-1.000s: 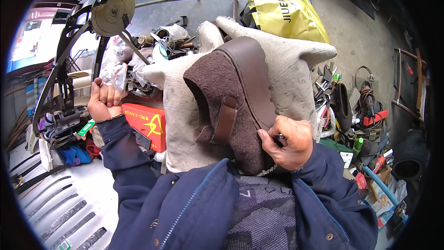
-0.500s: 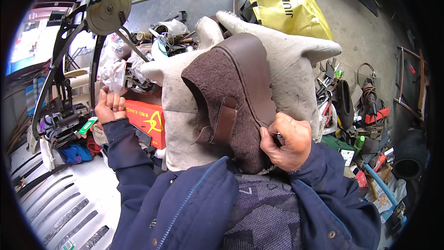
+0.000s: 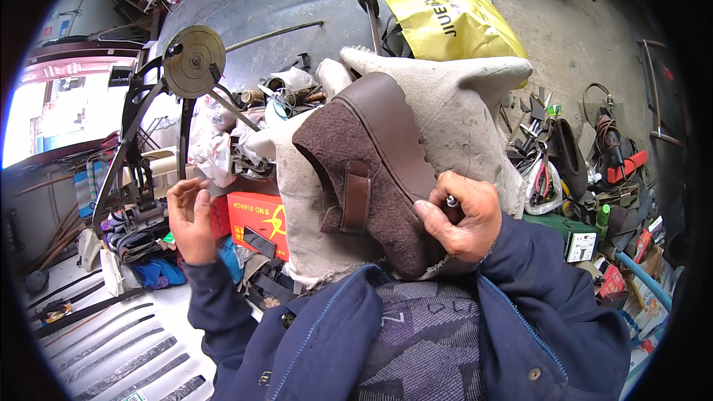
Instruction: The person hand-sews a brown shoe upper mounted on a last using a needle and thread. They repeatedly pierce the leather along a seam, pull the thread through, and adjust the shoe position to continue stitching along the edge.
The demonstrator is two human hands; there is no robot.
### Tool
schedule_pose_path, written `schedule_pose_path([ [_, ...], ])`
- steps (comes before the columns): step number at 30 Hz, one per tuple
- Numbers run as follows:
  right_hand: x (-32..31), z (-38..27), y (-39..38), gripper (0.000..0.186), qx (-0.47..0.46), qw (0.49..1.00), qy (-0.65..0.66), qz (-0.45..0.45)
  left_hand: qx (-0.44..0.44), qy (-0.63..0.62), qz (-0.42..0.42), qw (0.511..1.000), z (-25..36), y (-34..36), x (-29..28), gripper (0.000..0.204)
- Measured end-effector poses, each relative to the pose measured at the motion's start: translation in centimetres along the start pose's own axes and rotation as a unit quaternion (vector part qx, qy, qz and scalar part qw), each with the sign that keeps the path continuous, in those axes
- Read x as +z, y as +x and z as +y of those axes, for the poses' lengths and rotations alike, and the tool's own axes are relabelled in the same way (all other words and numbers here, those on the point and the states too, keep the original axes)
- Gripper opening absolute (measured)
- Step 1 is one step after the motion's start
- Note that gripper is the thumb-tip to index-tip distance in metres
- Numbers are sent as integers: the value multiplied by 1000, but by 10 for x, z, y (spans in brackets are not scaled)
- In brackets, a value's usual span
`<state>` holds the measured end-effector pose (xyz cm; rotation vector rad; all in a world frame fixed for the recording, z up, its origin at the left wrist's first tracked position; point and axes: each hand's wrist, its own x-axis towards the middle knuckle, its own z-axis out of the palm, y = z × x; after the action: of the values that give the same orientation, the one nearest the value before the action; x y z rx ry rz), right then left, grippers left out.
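Observation:
A dark brown fuzzy shoe (image 3: pixel 375 186) with a leather strap and a smooth brown sole lies on its side, toe end away from me, on a pale cloth (image 3: pixel 464 122) over my lap. My right hand (image 3: pixel 468 215) is closed at the shoe's lower right edge, by the sole seam. It grips a slim tool (image 3: pixel 451 200), of which only a shiny round metal end shows. My left hand (image 3: pixel 191 219) is raised at the left, away from the shoe, fingers curled toward the thumb. Whatever it pinches, if anything, is too small to see.
A black metal stand machine with a round wheel (image 3: pixel 194 62) rises at the left. Beside my left hand sits a red box (image 3: pixel 256 219). Beyond the cloth lies a yellow bag (image 3: pixel 457 22). Tools and a green case (image 3: pixel 561 234) crowd the right floor.
My left hand has shifted right and lower in the picture, its fingers less tightly curled. My right hand stays at the shoe's edge, turned so the tool's metal end shows more. The view has tilted.

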<state>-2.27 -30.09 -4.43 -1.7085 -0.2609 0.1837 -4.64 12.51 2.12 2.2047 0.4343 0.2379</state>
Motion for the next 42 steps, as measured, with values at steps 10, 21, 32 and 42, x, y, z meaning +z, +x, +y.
schedule_pose_path([
  [10, -10, 8, -2, 18, 48, 992, 113, 21, -229, -122, -549, 794, 119, -7, 134, 67],
  [21, -78, 21, 1, 36, 11, 972, -182, 149, -184, -140, -492, 839, 129, -22, 168, 62],
  [32, -37, -18, -44, 49, 16, 995, -14, -98, -189, -162, -458, 853, 123, -30, 173, 58],
  [42, -39, -23, -30, 47, 17, 988, -70, -134, -215, -154, -470, 842, 119, -29, 167, 54],
])
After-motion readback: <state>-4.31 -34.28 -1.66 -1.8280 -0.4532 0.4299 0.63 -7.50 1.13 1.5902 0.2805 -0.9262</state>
